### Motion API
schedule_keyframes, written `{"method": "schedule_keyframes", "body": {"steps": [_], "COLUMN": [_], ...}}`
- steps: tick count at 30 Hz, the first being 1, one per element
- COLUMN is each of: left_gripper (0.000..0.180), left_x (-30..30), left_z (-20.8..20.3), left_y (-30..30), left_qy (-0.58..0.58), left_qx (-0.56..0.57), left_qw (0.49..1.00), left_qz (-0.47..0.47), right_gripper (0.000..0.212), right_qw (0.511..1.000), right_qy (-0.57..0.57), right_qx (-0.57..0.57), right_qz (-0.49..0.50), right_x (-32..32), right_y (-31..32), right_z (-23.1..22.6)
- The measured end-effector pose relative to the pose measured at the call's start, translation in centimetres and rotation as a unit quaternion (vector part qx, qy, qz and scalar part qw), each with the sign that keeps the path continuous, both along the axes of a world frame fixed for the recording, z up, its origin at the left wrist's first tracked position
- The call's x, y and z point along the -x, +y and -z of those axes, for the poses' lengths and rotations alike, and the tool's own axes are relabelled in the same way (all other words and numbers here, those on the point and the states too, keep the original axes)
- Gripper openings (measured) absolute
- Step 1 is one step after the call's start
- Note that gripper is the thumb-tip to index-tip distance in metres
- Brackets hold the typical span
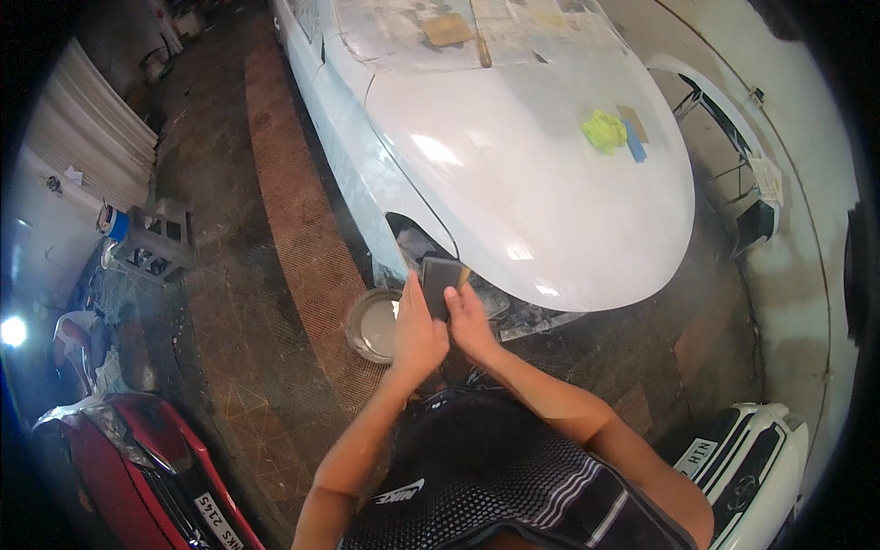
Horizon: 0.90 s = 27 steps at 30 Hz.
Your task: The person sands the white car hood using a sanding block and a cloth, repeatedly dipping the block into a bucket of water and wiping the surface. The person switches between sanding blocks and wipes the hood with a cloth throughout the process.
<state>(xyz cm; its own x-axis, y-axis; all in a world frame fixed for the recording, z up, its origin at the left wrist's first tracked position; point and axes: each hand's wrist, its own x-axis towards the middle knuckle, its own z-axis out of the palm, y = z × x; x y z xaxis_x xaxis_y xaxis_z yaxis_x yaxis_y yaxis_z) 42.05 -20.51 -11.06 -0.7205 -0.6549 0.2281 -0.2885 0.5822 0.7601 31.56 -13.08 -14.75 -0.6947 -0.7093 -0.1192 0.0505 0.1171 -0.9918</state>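
Observation:
Both my hands meet in front of the car's rounded front end. A dark grey, flat rectangular piece of what looks like sandpaper (441, 278), with a tan edge on its right, is held between them. My left hand (420, 332) closes on its left side, and my right hand (468, 321) grips the right side with the thumb on its face. Just beyond is the pale, matt white car hood (532, 183). A round bucket of cloudy grey liquid (376, 328) stands on the floor beside my left hand.
On the hood lie a yellow-green cloth (603, 132) and a blue block (635, 144). Paper (568, 18) covers the windscreen. A white bumper (747, 467) is at lower right, a red car (137, 467) at lower left. Another person (78, 344) bends near grey concrete blocks (151, 240).

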Motion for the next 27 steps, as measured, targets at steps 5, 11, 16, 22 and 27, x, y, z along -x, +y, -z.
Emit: {"method": "schedule_keyframes", "body": {"steps": [5, 11, 16, 22, 27], "left_gripper": [0.092, 0.08, 0.085, 0.071, 0.062], "left_x": [-2.2, -5.9, -7.6, -12.9, -9.9], "left_z": [1.8, 10.5, 19.5, 50.7, 70.0], "left_y": [-0.5, -2.7, -5.2, -8.3, -14.6], "left_qy": [-0.135, -0.241, -0.206, -0.039, -0.052], "left_qx": [0.127, 0.16, -0.18, -0.525, -0.509], "left_qw": [0.982, 0.95, 0.94, 0.761, 0.726], "left_qz": [-0.026, -0.117, -0.206, -0.378, -0.46], "right_gripper": [0.046, 0.052, 0.05, 0.031, 0.028], "right_qw": [0.978, 0.897, 0.922, 0.851, 0.858], "right_qy": [-0.042, -0.125, -0.184, -0.229, -0.251], "right_qx": [-0.182, -0.358, -0.289, -0.42, -0.444], "right_qz": [-0.098, -0.226, -0.182, -0.217, -0.071], "right_x": [-1.8, -5.1, -5.2, -4.9, -5.9], "right_y": [-0.9, -3.1, -3.4, -8.8, -16.1], "right_z": [4.9, 7.5, 19.0, 41.6, 64.5]}}
